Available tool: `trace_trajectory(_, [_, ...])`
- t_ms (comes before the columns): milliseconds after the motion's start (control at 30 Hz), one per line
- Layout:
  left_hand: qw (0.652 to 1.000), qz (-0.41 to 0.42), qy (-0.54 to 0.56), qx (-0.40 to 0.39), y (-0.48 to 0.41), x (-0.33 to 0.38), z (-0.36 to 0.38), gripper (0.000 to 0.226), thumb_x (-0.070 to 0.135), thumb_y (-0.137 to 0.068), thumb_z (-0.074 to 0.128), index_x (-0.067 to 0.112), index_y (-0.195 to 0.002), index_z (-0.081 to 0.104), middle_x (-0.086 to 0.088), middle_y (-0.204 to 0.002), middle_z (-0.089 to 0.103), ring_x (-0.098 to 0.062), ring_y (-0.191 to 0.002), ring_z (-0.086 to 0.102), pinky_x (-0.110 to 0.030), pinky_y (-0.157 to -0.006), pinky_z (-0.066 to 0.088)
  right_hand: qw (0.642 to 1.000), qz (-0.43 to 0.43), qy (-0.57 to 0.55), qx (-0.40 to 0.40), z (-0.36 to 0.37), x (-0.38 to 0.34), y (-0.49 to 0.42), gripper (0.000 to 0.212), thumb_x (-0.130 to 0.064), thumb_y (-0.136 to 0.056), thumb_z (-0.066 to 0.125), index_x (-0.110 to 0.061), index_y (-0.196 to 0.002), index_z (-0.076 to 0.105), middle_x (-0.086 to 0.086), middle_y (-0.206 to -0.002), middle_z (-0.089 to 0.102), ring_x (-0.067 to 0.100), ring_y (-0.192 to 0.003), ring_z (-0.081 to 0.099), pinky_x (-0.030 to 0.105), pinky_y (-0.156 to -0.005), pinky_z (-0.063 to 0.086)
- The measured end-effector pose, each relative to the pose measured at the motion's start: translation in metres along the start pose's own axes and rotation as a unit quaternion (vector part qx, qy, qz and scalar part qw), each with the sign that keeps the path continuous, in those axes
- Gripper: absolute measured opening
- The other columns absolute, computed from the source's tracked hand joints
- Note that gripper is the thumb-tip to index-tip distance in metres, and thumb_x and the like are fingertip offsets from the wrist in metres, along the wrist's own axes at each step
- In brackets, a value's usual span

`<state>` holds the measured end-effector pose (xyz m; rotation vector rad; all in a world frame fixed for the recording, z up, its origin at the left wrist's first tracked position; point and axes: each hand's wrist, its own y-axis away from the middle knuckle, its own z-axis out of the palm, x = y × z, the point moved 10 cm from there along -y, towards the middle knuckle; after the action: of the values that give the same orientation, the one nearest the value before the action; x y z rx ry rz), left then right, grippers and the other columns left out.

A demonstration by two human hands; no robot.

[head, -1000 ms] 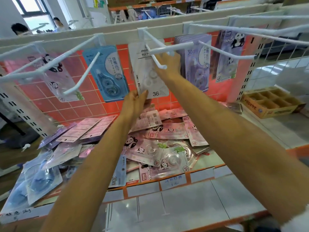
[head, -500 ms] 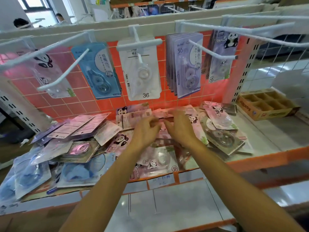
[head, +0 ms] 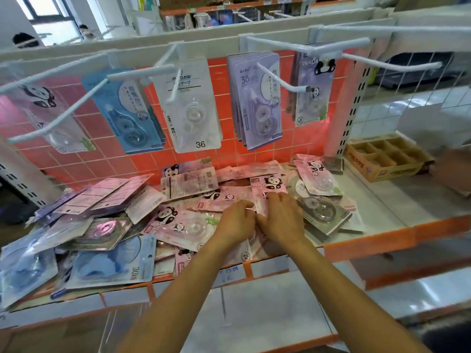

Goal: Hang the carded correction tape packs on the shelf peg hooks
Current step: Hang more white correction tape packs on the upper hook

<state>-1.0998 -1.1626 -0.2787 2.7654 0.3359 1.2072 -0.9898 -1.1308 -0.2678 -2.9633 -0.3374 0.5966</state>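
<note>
Head view: both hands were down on the pile (head: 178, 225) of loose packs near the shelf's (head: 382, 200) front edge. The right hand (head: 279, 219) gripped a pink pack (head: 267, 186) with curled fingers. The left hand (head: 235, 220) pinched its left edge. A white pack (head: 188, 105) hung on the middle hook (head: 175, 90) by the back edge.

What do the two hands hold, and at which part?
Both the left hand and the right hand grip a pink panda pack by its near end.

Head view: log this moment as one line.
left hand, right hand: on pink panda-print carded pack | white carded pack marked 36: hung
</note>
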Motion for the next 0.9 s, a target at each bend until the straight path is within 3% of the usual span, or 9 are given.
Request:
trace_trajectory(133, [0.985, -0.059, 0.16, 0.024, 0.002, -0.014, 0.002, 0.044, 0.014, -0.074, 0.049, 0.005, -0.116, 0.056, -0.02, -0.097, 0.07, -0.04, -0.083, 0.068, -0.053, -0.077, 0.055, 0.997, 0.017, -0.077, 0.025, -0.01, 0.005, 0.002, 0.039, -0.024, -0.085, 0.06, -0.015, -0.123, 0.054, 0.01, -0.124, 0.056, 0.031, -0.117, 0.048, 0.042, -0.091, 0.044])
trace_trajectory(200, [0.967, -0.088, 0.238, 0.027, 0.007, -0.019, 0.003, 0.037, 0.012, -0.077, 0.053, -0.002, -0.111, 0.057, -0.017, -0.083, 0.07, -0.031, -0.065, 0.064, -0.039, -0.06, 0.053, 0.989, 0.031, -0.14, 0.029, -0.013, 0.011, 0.003, 0.039, -0.021, -0.082, 0.062, -0.015, -0.121, 0.059, 0.011, -0.12, 0.06, 0.03, -0.113, 0.053, 0.039, -0.088, 0.046])
trace_trajectory(267, [0.946, -0.1, 0.307, 0.018, 0.016, -0.015, 0.001, 0.024, 0.008, -0.092, 0.051, -0.008, -0.108, 0.059, -0.017, -0.079, 0.06, -0.021, -0.059, 0.053, -0.027, -0.051, 0.045, 0.978, 0.047, -0.202, 0.024, -0.016, 0.014, 0.006, 0.039, -0.019, -0.08, 0.065, -0.014, -0.119, 0.061, 0.011, -0.117, 0.061, 0.028, -0.11, 0.055, 0.035, -0.087, 0.046])
trace_trajectory(367, [0.916, -0.098, 0.389, -0.024, 0.026, -0.009, 0.008, 0.019, 0.009, -0.099, 0.047, -0.002, -0.103, 0.062, -0.013, -0.079, 0.063, -0.018, -0.061, 0.062, -0.028, -0.06, 0.053, 0.963, 0.043, -0.266, 0.026, -0.021, 0.011, 0.012, 0.037, -0.02, -0.08, 0.07, -0.013, -0.116, 0.063, 0.008, -0.117, 0.062, 0.024, -0.109, 0.056, 0.034, -0.09, 0.046])
trace_trajectory(500, [0.895, -0.071, 0.435, -0.067, 0.038, 0.0, 0.013, 0.021, 0.008, -0.1, 0.045, 0.011, -0.114, 0.061, -0.008, -0.099, 0.073, -0.023, -0.091, 0.07, -0.04, -0.084, 0.057, 0.937, 0.025, -0.349, 0.022, -0.028, 0.004, 0.022, 0.03, -0.016, -0.081, 0.072, -0.018, -0.11, 0.065, 0.003, -0.114, 0.062, 0.014, -0.102, 0.055, 0.027, -0.088, 0.045])
trace_trajectory(633, [0.877, -0.062, 0.473, -0.052, 0.045, -0.009, 0.0, 0.03, -0.004, -0.097, 0.043, 0.012, -0.118, 0.058, -0.008, -0.104, 0.071, -0.023, -0.093, 0.069, -0.037, -0.078, 0.059, 0.887, 0.029, -0.459, 0.036, -0.038, 0.0, 0.029, 0.019, -0.012, -0.086, 0.066, -0.023, -0.102, 0.065, -0.001, -0.106, 0.067, 0.014, -0.099, 0.061, 0.031, -0.09, 0.051])
trace_trajectory(733, [0.877, -0.071, 0.473, -0.045, 0.055, -0.021, -0.01, 0.035, -0.007, -0.097, 0.041, 0.012, -0.121, 0.057, -0.009, -0.106, 0.07, -0.023, -0.091, 0.069, -0.035, -0.071, 0.06, 0.867, 0.051, -0.493, 0.05, -0.041, -0.002, 0.03, 0.02, -0.01, -0.088, 0.064, -0.017, -0.107, 0.064, -0.001, -0.106, 0.066, 0.012, -0.098, 0.061, 0.025, -0.085, 0.051])
trace_trajectory(900, [0.88, -0.076, 0.465, -0.062, 0.074, -0.046, -0.025, 0.032, -0.006, -0.098, 0.039, 0.015, -0.112, 0.059, -0.009, -0.099, 0.073, -0.024, -0.086, 0.071, -0.034, -0.063, 0.06, 0.836, 0.064, -0.545, 0.017, -0.032, -0.029, 0.03, 0.023, -0.007, -0.091, 0.059, -0.021, -0.109, 0.058, -0.007, -0.103, 0.064, -0.003, -0.091, 0.06, 0.021, -0.084, 0.051])
